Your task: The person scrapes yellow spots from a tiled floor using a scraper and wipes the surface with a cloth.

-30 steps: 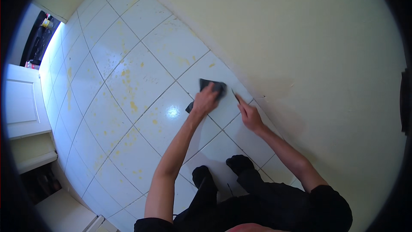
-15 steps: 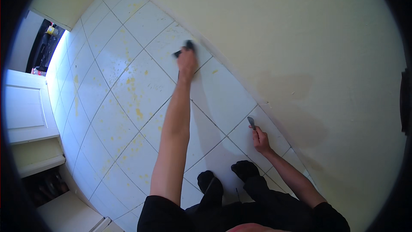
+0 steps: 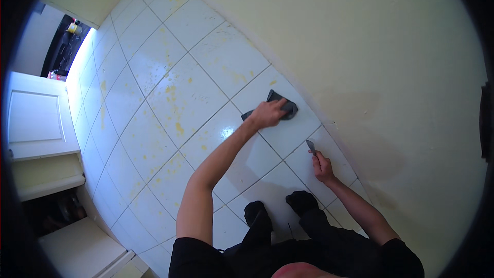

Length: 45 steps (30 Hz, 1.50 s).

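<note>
My left hand presses a dark grey cloth against the white floor tiles, close to the wall. The cloth is bunched beneath the palm, and its corners stick out past the fingers. Lower on the right, my right hand is closed round the handle of a small scraper. Its grey metal blade points up and away, held over the floor near the wall. Yellow stains are spread over the tiles left of the cloth, and a small yellow mark lies just beyond it.
A cream wall runs along the right side. My feet in dark socks stand on the tiles below my hands. On the left are a white cabinet door, a dark open shelf and a doorway with dark items.
My left hand has swept the cloth toward me and to the right along the floor, and my left elbow is now bent. My right hand has barely moved and keeps the scraper.
</note>
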{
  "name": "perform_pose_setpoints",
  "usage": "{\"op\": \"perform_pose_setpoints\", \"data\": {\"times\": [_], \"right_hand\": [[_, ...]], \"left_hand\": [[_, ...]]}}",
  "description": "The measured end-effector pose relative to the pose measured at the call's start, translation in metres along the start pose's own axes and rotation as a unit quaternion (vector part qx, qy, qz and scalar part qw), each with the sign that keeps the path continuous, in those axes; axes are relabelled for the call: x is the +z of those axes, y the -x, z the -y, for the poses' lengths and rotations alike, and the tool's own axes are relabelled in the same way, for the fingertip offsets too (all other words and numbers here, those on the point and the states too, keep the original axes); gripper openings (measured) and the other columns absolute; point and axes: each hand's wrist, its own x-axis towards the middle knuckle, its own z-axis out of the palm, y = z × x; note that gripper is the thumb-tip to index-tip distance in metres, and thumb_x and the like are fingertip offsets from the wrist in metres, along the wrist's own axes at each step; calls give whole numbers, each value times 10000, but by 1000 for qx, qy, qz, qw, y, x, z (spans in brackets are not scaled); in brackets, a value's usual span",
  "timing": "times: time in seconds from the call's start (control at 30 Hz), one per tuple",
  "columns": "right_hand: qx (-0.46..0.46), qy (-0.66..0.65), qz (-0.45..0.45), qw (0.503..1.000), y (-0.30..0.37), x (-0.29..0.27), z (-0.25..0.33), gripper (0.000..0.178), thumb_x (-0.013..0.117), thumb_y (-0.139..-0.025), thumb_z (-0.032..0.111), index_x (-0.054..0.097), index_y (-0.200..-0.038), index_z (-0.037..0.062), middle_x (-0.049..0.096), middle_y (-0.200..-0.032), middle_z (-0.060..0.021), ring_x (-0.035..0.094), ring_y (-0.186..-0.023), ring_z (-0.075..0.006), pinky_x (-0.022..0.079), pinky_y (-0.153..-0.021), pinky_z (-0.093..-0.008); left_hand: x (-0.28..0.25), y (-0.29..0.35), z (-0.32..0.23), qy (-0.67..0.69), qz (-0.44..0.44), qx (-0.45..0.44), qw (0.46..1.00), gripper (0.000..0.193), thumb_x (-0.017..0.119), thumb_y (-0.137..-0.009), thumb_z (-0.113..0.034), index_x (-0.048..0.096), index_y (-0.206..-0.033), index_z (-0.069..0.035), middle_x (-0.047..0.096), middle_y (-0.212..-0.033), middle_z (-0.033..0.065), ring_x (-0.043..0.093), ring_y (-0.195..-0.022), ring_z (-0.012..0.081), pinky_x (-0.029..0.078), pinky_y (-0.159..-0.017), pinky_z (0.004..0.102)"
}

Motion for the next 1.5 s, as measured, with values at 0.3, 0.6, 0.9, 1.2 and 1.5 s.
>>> {"op": "perform_pose_setpoints", "data": {"times": [0.3,0.6,0.9,1.2,1.5], "right_hand": [[-15,14,-16,1000,3,8,-5,252,474,-988,103,588,-1202,37,439,-540,-83,499,-461,-214,396,-484,-360],[-43,9,-21,999,0,4,-6,254,477,-983,104,593,-1198,34,446,-536,-83,498,-447,-218,392,-472,-362],[-26,27,-2,999,5,10,-7,260,467,-982,99,594,-1196,24,426,-539,-57,474,-459,-166,380,-475,-345],[-46,34,-18,998,2,12,0,251,468,-980,105,597,-1181,27,439,-536,-60,482,-449,-173,391,-472,-336],[-41,43,-6,998,-2,6,2,244,484,-980,116,592,-1180,29,477,-549,-117,534,-458,-251,414,-482,-373]], "left_hand": [[-92,11,140,-80,-187,-485,851,244,544,-869,-58,649,-1089,-70,546,-1241,182,673,-874,386,560,-733,494],[-66,40,23,263,-247,-337,870,300,608,-868,-171,642,-1115,-4,636,-1084,238,616,-1026,396,490,-886,436],[-1,39,-55,81,-41,-220,971,270,663,-824,-211,666,-1057,-75,535,-1233,156,645,-980,295,572,-720,424],[-79,13,124,-152,-152,-502,838,129,591,-863,-68,693,-934,-34,576,-1114,142,689,-846,297,587,-694,396],[-49,22,35,-37,-11,-161,986,233,595,-839,-165,626,-1064,-114,533,-1234,136,643,-983,307,584,-711,434]]}}
